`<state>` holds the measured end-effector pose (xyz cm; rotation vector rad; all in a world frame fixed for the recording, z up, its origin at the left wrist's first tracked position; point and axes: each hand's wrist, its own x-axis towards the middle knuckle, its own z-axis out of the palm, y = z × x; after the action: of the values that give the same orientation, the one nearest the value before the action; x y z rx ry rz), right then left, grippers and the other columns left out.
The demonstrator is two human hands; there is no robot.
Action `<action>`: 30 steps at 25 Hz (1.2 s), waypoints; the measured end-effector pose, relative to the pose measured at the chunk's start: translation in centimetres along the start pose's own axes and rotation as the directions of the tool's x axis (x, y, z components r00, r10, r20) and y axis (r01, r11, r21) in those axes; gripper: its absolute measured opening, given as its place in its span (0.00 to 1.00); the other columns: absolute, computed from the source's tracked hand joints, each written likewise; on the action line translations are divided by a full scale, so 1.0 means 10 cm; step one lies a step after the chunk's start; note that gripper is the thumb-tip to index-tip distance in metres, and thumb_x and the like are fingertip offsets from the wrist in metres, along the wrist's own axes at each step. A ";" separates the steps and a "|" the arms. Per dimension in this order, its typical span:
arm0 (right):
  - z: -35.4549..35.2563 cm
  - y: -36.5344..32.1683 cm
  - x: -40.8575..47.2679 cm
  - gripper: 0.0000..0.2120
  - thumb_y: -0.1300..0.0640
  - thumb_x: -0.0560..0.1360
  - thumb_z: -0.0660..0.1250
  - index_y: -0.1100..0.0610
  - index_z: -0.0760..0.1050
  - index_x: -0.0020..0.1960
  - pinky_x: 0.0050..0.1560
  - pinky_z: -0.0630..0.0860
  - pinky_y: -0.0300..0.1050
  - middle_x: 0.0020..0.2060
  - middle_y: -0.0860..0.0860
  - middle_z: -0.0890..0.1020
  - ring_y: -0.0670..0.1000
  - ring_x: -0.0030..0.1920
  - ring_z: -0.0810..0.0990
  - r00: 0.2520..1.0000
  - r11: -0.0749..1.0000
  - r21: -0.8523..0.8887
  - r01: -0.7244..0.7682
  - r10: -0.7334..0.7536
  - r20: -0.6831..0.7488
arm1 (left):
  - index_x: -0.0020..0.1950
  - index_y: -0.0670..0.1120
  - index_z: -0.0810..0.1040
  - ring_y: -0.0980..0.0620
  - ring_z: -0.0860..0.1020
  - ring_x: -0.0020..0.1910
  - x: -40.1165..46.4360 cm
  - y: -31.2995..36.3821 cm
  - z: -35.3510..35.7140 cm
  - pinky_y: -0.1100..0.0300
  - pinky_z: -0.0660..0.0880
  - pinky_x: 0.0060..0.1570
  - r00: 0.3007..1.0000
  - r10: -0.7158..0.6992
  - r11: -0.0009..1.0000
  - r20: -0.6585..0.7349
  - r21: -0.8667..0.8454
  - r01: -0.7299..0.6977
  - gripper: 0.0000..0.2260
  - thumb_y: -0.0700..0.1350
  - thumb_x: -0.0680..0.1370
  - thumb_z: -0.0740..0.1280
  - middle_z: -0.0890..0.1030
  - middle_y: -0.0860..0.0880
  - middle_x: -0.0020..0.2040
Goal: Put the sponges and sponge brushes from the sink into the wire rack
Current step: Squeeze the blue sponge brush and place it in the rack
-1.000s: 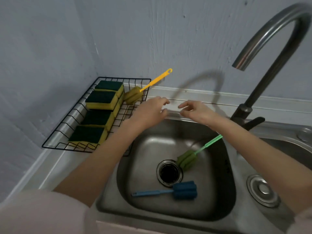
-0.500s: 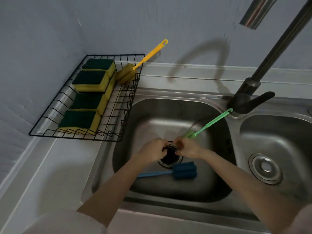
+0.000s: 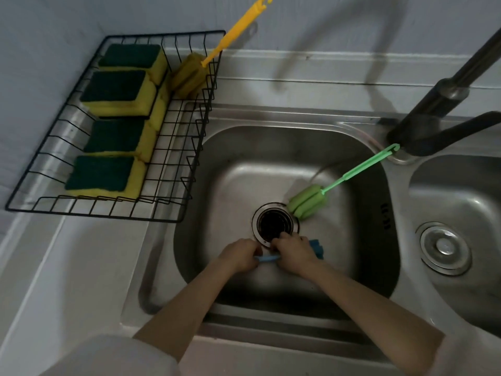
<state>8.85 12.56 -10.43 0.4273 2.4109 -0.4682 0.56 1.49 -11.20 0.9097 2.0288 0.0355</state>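
A blue sponge brush [image 3: 316, 248] lies on the bottom of the steel sink [image 3: 233, 164], in front of the drain. My left hand [image 3: 238, 253] is closed on its light blue handle and my right hand [image 3: 294, 251] is closed over the stem beside the blue head, most of which is hidden. A green sponge brush [image 3: 307, 202] lies right of the drain, its handle leaning on the sink's back right corner. The black wire rack [image 3: 168, 169] on the left counter holds several yellow-green sponges [image 3: 113, 90] and a yellow sponge brush [image 3: 189, 74].
The open drain [image 3: 275, 225] sits in the sink's middle. A dark faucet base [image 3: 423, 131] stands at the back right, with a second basin and its plug [image 3: 444, 248] to the right. Grey counter [image 3: 81, 267] lies in front of the rack.
Both hands came down from the sink's back rim to the drain, then nearer me onto the blue brush, which they now grip. My view tilted further down.
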 end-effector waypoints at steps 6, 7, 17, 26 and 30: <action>-0.05 0.02 -0.05 0.15 0.61 0.75 0.60 0.55 0.74 0.61 0.65 0.64 0.52 0.63 0.57 0.71 0.59 0.65 0.67 0.999 0.999 0.038 -0.001 0.003 -0.054 | 0.58 0.45 0.76 0.43 0.74 0.60 -0.02 0.03 -0.08 0.51 0.72 0.60 1.000 -0.006 1.000 -0.029 -0.028 0.005 0.13 0.41 0.75 0.61 0.77 0.41 0.61; -0.08 0.03 -0.07 0.16 0.61 0.75 0.60 0.55 0.74 0.61 0.65 0.64 0.52 0.63 0.57 0.71 0.59 0.65 0.67 0.998 0.999 0.051 -0.002 0.006 -0.065 | 0.58 0.45 0.76 0.43 0.74 0.60 -0.03 0.04 -0.11 0.51 0.72 0.60 0.999 -0.002 1.000 -0.047 -0.030 0.001 0.13 0.41 0.75 0.61 0.77 0.42 0.61; -0.54 0.12 -0.45 0.11 0.58 0.73 0.63 0.53 0.77 0.55 0.59 0.71 0.50 0.59 0.55 0.76 0.57 0.60 0.75 0.969 0.982 0.190 0.009 0.038 -0.244 | 0.55 0.43 0.77 0.45 0.76 0.55 -0.49 0.28 -0.72 0.54 0.73 0.53 0.964 0.090 0.995 -0.249 -0.014 -0.096 0.11 0.43 0.74 0.64 0.79 0.44 0.57; -1.14 0.22 -0.84 0.10 0.56 0.71 0.68 0.57 0.78 0.51 0.56 0.73 0.49 0.48 0.53 0.74 0.56 0.55 0.75 0.883 0.975 0.198 0.102 0.003 -0.468 | 0.48 0.46 0.80 0.54 0.74 0.42 -1.29 0.58 -1.58 0.65 0.69 0.38 0.777 0.253 0.957 -0.577 0.030 -0.289 0.07 0.44 0.72 0.67 0.79 0.48 0.44; -1.42 0.05 -0.99 0.06 0.56 0.69 0.71 0.55 0.77 0.46 0.48 0.70 0.40 0.43 0.51 0.74 0.50 0.45 0.74 0.803 0.926 0.279 0.256 -0.043 -0.595 | 0.47 0.44 0.79 0.58 0.78 0.41 -1.58 0.72 -1.74 0.68 0.73 0.46 0.611 0.263 0.828 -0.746 -0.150 -0.540 0.07 0.44 0.71 0.69 0.81 0.49 0.44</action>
<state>8.95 17.29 6.23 0.5999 2.9792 -0.9669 -2.71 2.33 13.13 1.2169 2.3025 1.1592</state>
